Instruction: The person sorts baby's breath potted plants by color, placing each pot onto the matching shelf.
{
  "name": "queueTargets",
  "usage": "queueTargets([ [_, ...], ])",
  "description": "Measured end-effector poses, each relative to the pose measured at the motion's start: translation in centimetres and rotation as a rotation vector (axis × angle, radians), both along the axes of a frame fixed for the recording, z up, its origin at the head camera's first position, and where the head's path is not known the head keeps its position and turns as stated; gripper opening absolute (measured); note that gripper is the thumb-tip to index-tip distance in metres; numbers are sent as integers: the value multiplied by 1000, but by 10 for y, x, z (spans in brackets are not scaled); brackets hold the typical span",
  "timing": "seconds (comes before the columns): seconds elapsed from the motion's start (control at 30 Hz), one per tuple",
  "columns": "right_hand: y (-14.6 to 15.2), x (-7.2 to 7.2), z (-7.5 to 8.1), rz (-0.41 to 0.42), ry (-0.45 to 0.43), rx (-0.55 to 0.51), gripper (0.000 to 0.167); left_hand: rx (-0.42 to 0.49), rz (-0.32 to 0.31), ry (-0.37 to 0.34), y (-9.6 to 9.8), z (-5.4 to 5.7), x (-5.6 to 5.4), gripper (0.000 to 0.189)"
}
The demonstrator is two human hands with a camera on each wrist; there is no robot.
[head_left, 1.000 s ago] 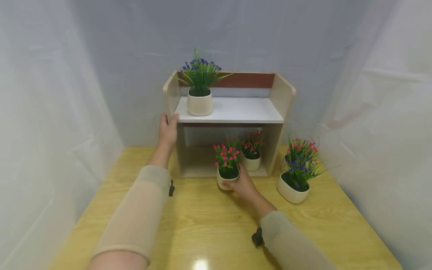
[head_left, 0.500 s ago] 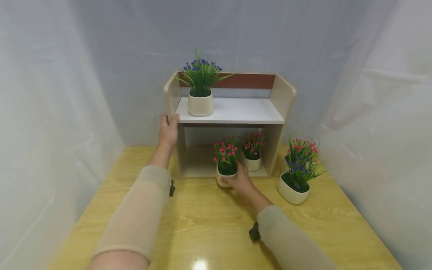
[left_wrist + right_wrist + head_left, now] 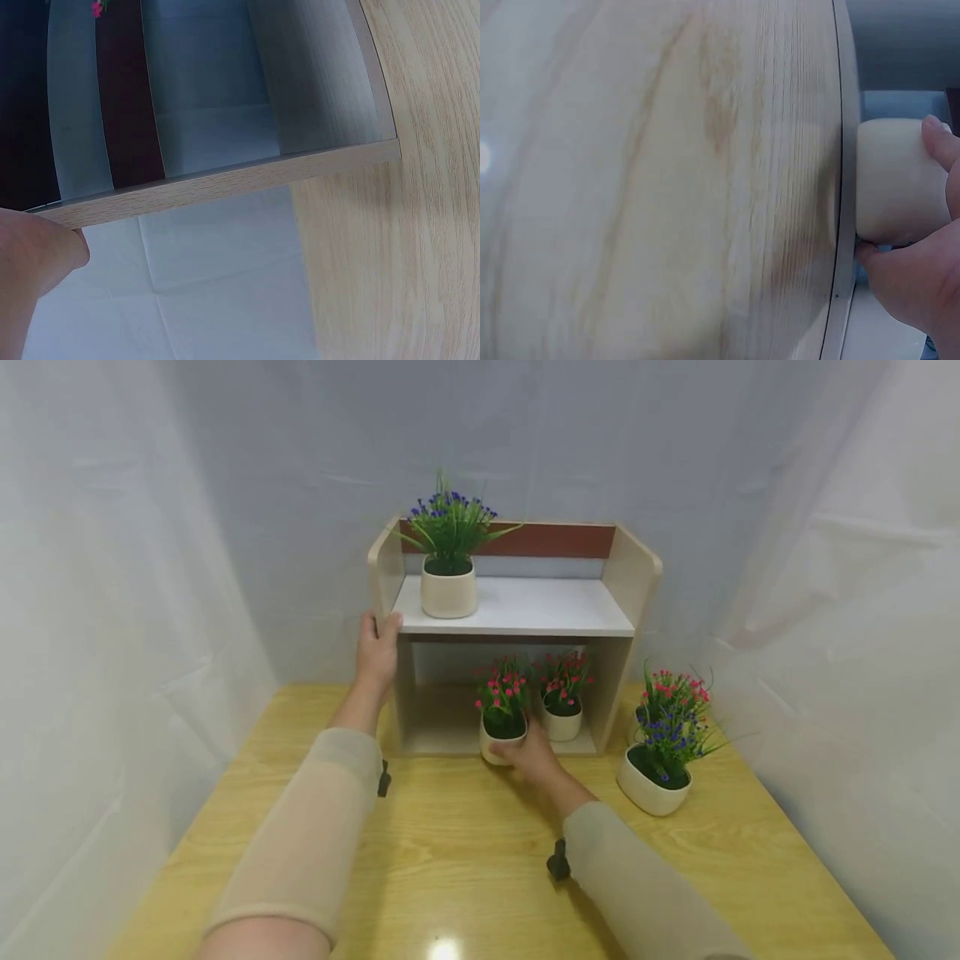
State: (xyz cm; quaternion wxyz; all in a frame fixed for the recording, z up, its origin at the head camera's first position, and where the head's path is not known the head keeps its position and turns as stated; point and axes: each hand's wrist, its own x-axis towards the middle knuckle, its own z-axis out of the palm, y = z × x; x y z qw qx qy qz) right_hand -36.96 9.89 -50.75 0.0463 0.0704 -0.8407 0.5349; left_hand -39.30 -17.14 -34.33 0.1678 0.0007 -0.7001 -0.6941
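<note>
My left hand (image 3: pixel 377 656) grips the left side panel of a two-tier wooden desk shelf (image 3: pixel 551 603), just at the height of its white upper board. In the left wrist view, that hand (image 3: pixel 37 259) is at the panel's front edge, its fingers mostly hidden. My right hand (image 3: pixel 534 756) holds a cream pot of pink artificial flowers (image 3: pixel 504 702) upright at the front edge of the lower tier. From the right wrist view, the thumb and fingers span the cream pot (image 3: pixel 900 180), which sits close over the shelf's front strip (image 3: pixel 847 165).
A second pink-flowered pot (image 3: pixel 561 725) stands on the lower tier at right. A purple-flowered pot (image 3: pixel 448 593) occupies the upper board's left side. On the table (image 3: pixel 450 852), right of the shelf, are a blue-flowered pot (image 3: pixel 652 789) and a pink-flowered one (image 3: pixel 678 689) behind it.
My right hand has carried the pink-flowered pot a little away from me, from before the shelf to over its lower front edge. My left hand stays on the side panel.
</note>
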Motion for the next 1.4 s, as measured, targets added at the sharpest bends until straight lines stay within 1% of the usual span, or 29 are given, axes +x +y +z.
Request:
queueTargets([
  [0.07,-3,-2,-2,-19,2,-37,92,3,-1,4,1,0,1,59],
  [0.17,-5,-5,-2,-43,13,-41,87,7,0,9,1,0,1,59],
  [0.33,-9,-10,-4,-75,22,-13,87,2,1,13,0,0,0,58],
  [0.43,-10,-11,-4,-80,23,-7,87,1,-1,11,0,-1,0,57],
  [0.6,-12,-11,-1,-80,41,-4,82,7,-10,9,0,0,-1,57],
  [0.8,-13,-14,0,-98,57,48,77,6,16,13,1,0,-1,57],
  [0.87,-12,-16,-1,-101,58,58,77,1,28,10,2,0,-1,57],
  [1.03,-10,-28,-13,-109,35,92,78,-8,42,-8,2,-2,-3,57],
  [1.13,-10,-35,-21,-116,23,95,79,-3,29,-24,1,0,-3,57],
  [1.23,-10,-38,-26,-122,27,77,80,-1,14,-35,0,4,-4,56],
  [1.3,-11,-37,-25,-127,26,68,81,0,11,-47,-1,8,-4,56],
  [1.4,-12,-31,-19,-136,33,62,82,11,4,-58,-2,13,-5,59],
])
